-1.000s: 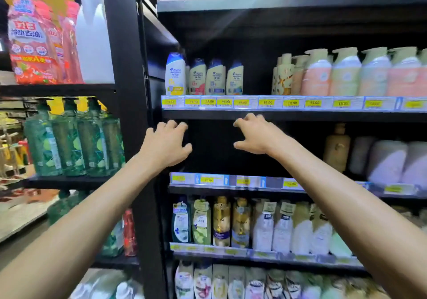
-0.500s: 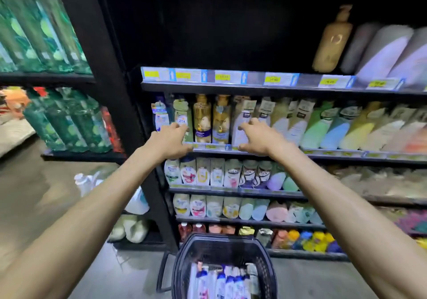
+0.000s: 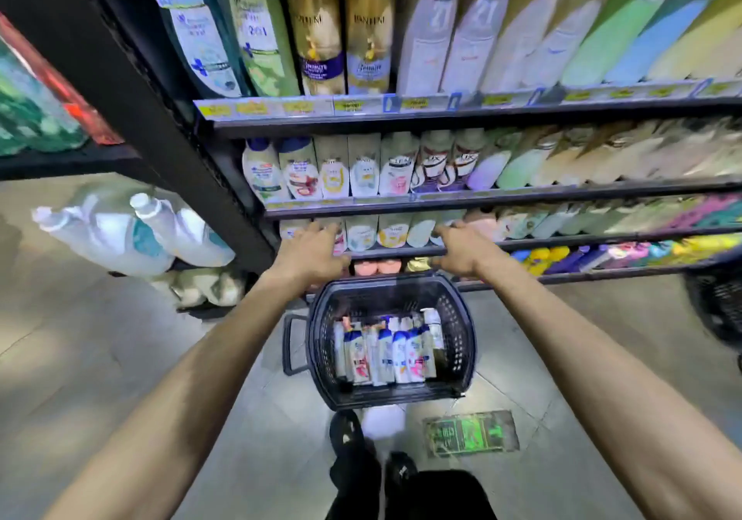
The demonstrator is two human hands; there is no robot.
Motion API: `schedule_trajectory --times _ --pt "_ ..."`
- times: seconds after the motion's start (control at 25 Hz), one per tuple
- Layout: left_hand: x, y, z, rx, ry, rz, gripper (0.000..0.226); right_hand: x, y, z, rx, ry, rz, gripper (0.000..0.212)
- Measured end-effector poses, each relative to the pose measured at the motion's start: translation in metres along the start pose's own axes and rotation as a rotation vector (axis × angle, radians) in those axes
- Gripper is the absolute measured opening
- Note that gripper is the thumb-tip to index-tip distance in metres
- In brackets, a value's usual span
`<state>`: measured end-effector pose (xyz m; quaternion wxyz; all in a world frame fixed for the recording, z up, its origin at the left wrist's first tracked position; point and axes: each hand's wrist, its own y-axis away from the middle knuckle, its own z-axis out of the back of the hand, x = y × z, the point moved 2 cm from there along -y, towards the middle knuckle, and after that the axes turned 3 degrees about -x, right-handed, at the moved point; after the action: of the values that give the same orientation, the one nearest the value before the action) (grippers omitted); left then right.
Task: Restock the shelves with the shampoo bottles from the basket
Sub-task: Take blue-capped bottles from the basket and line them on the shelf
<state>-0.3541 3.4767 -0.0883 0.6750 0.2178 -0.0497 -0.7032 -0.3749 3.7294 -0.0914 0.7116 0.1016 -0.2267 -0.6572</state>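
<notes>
A black plastic basket [image 3: 461, 343] stands on the floor before the shelves, with several white and blue shampoo bottles [image 3: 387, 349] lying side by side in it. My left hand [image 3: 311, 256] hovers just above the basket's far left rim, fingers relaxed and holding nothing. My right hand [image 3: 461, 248] hangs above the far right rim, also loose and empty. Both hands are apart from the bottles. The black shelf unit [image 3: 441, 116] rises behind the basket, its rows packed with bottles.
Large white jugs [image 3: 132, 234] lie on a low shelf at the left. A second dark basket [image 3: 718, 302] shows at the right edge. My black shoes [image 3: 353, 439] stand just behind the basket, beside a green floor sticker [image 3: 469, 433]. Grey tiled floor spreads to the left.
My view has tilted from the upper shelves down to the floor. Both empty hands have come down from shelf height to just above the basket, which is now in full view.
</notes>
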Motion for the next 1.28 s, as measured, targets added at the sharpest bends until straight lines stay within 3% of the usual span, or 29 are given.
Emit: schedule_trajectory --times 0.32,0.84,1.04,1.28 --pt "0.035 -0.023 -0.158 0.218 0.158 0.109 0.045 -0.033 -0.042 -0.161 0.283 -0.108 -0.091 0.058" --pt "0.083 -0.092 -0.454 0.416 0.489 0.459 0.05 -0.137 -0.119 -0.421 0.463 -0.266 -0.338 0.055" --pt "0.104 -0.128 -0.538 0.304 0.478 0.564 0.056 -0.163 -0.154 -0.488 0.38 -0.346 -0.396 0.049" --pt "0.105 -0.141 -0.593 0.148 0.54 0.613 0.053 -0.171 -0.174 -0.542 0.279 -0.47 -0.484 0.059"
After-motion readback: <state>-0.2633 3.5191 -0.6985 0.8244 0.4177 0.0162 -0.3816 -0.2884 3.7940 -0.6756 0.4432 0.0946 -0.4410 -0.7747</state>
